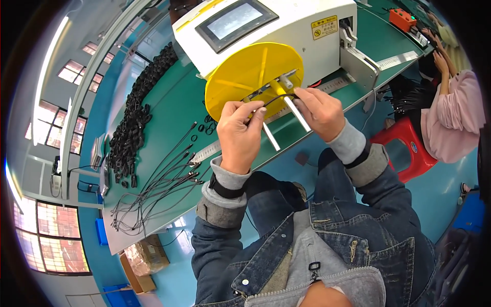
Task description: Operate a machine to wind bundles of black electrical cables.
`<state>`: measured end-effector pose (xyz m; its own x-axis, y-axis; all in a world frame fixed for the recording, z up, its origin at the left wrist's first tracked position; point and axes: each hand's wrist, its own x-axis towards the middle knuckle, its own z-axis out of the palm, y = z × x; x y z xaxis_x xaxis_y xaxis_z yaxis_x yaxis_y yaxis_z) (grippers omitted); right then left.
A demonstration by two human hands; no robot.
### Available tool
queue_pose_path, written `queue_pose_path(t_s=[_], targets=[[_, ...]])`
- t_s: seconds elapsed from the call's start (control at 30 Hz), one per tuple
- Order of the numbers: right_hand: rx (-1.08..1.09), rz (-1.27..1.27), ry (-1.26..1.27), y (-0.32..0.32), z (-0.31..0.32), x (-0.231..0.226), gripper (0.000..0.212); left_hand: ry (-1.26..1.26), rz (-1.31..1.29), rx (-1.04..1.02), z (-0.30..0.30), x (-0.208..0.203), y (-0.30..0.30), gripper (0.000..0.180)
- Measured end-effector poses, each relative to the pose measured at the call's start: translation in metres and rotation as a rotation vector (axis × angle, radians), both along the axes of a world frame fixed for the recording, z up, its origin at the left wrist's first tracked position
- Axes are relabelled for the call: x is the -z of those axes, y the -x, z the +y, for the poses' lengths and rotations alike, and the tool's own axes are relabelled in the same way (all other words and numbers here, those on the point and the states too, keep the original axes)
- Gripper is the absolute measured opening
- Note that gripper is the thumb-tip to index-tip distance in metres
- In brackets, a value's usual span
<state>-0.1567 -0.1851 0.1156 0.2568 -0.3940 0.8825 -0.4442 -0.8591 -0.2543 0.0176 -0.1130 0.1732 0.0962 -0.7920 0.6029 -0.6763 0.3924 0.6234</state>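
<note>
A short stretch of black cable (272, 101) runs between my two hands, in front of the yellow disc (232, 71) of a white winding machine (302, 36). My left hand (239, 134) pinches the cable near the disc's lower edge. Closed on its other side is my right hand (323, 113), beside the metal rods (297, 115) that stick out from the disc. Where the cable's ends lie is hidden by my fingers. Several loose black cables (158, 187) are spread on the green table (169, 123), left of my left hand.
A long heap of coiled black cables (135, 112) lies along the table's left part. Small black rings (208, 123) sit near the disc. To the right, a person in a pink top (458, 115) is by a red stool (404, 148). Cardboard box (138, 266) below left.
</note>
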Motion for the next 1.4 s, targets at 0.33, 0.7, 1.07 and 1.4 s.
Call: queue_pose_path(t_s=[0.33, 0.7, 1.07, 1.4], targets=[[0.088, 0.014, 0.004, -0.014, -0.020, 0.021, 0.020, 0.043, -0.006, -0.044, -0.003, 0.003, -0.014, 0.010], [0.214, -0.007, -0.186, -0.003, -0.022, 0.038, 0.014, 0.021, 0.156, 0.009, -0.012, 0.011, -0.016, 0.011], [0.056, -0.021, -0.541, 0.044, 0.036, 0.091, 0.011, 0.214, -0.082, -0.145, 0.009, 0.006, -0.032, 0.011], [-0.063, 0.000, -0.676, 0.037, 0.058, 0.094, 0.011, 0.271, -0.242, -0.193, 0.041, 0.012, -0.018, 0.017]])
